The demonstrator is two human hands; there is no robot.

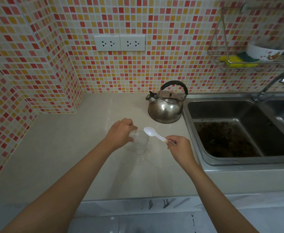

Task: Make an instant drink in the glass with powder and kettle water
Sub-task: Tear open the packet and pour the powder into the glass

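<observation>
Right hand fingers pinching spoon

1. The counter lies bare and wide to the left of the glass, out to the tiled wall.
2. The left hand covers the glass's left rim, blocking entry from that side.
3. The spoon, pinched by the right hand, crosses just above the glass's right rim.
4. The kettle stands behind the glass, near but apart; an open strip of counter runs between them.
5. The sink edge bounds the counter on the right, close to the right hand.
6. Counter in front of the glass is open between the two forearms.
</observation>
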